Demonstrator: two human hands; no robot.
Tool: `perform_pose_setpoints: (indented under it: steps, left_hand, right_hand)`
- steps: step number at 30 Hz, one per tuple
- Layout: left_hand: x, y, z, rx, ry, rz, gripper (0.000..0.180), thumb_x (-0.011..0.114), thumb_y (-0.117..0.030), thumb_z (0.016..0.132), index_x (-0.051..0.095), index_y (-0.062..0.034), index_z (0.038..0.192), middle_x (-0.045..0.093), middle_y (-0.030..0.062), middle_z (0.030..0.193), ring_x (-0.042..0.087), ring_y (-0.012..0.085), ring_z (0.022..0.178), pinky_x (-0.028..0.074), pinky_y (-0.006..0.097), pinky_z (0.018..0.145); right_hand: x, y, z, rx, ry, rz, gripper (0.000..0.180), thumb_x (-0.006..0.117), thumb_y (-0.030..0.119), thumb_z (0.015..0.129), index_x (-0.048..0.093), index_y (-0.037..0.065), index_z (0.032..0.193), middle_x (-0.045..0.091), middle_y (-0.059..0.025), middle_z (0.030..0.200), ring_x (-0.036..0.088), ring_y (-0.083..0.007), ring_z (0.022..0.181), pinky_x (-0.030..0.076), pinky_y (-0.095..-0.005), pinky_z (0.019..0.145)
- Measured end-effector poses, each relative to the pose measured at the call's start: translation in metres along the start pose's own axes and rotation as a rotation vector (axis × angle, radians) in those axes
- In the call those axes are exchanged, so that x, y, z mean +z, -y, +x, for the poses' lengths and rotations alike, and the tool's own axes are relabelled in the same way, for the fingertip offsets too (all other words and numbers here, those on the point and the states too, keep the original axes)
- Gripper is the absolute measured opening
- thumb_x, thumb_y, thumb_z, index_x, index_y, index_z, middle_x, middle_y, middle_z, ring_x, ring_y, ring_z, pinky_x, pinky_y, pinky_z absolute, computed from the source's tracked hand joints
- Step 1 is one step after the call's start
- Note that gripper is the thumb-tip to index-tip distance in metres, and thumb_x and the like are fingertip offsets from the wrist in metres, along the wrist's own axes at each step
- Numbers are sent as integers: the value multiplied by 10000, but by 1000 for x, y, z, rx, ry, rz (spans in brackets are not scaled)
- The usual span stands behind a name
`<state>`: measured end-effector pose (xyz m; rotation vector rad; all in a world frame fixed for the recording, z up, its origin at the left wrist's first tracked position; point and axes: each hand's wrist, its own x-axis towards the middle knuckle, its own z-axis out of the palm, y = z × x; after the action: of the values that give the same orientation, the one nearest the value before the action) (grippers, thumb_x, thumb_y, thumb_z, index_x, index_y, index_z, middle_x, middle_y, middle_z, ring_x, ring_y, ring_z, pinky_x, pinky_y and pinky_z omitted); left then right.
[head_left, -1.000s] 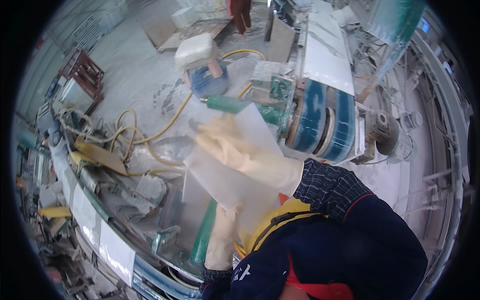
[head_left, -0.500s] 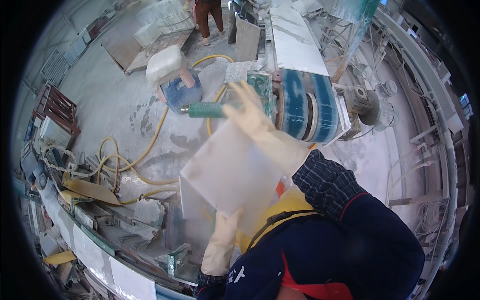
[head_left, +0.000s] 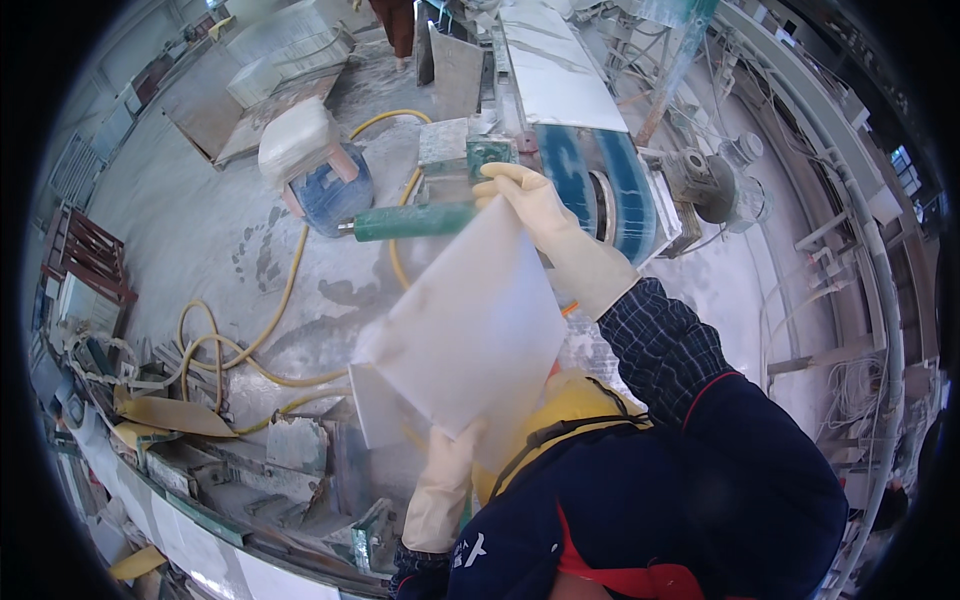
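A square white slab, like a stone tile (head_left: 465, 320), is held up in front of me, tilted with one corner pointing away. My right hand (head_left: 540, 215), in a cream rubber glove, grips its far corner. At the near corner my left hand (head_left: 448, 475), gloved alike, is closed on the edge; its fingertips are partly hidden. Under the slab's left corner another flat white piece (head_left: 380, 408) shows; I cannot tell whether it is joined. Just beyond the right hand stands a belt machine with wide blue belts (head_left: 632, 190) and a green roller (head_left: 415, 222).
A stool with a plastic-wrapped seat (head_left: 298, 142) stands ahead on the left. Yellow hose (head_left: 292, 270) loops over the wet, dusty floor. Stone scraps (head_left: 298, 445) lie at lower left. A motor (head_left: 735, 190) is right of the belts. A person's legs (head_left: 393, 25) show at the back.
My right hand has gone from fingers spread beyond the slab to gripping its far corner. The slab has turned somewhat, and the whole view has shifted.
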<state>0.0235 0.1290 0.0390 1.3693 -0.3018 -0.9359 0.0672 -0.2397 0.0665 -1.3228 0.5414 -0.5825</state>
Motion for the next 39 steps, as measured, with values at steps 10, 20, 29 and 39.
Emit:
perform_pose_setpoints:
  steps: [10,20,29,39]
  left_hand:
    - [6,0,17,61,47,17,373,647,-59,827,644,42,1186,673,71,1065,628,171,925,493,313,793]
    - [11,-2,28,30,55,-16,414,655,-52,822,624,39,1225,665,72,1105,627,181,985,492,327,841]
    - [13,-2,68,40,-21,-151,591,638,-4,803,511,11,1379,646,127,1209,658,260,1067,534,386,946]
    - [33,-26,181,12,66,-82,393,645,-114,889,612,50,1245,699,143,1115,683,248,1027,567,375,906]
  right_hand:
    - [16,38,-42,66,-204,-715,893,717,524,844,374,168,1588,460,-154,1549,408,-279,1450,329,-368,1192]
    - [63,44,-81,-376,-117,-779,844,759,420,856,404,116,1559,322,-228,1634,258,-365,1544,237,-443,1257]
    - [-48,10,-150,-46,-340,-762,793,755,314,900,403,3,1538,507,-235,1453,472,-347,1377,383,-423,1133]
    - [-163,-81,-175,581,70,557,733,679,403,980,389,66,1564,403,-172,1607,362,-338,1482,270,-505,1236]
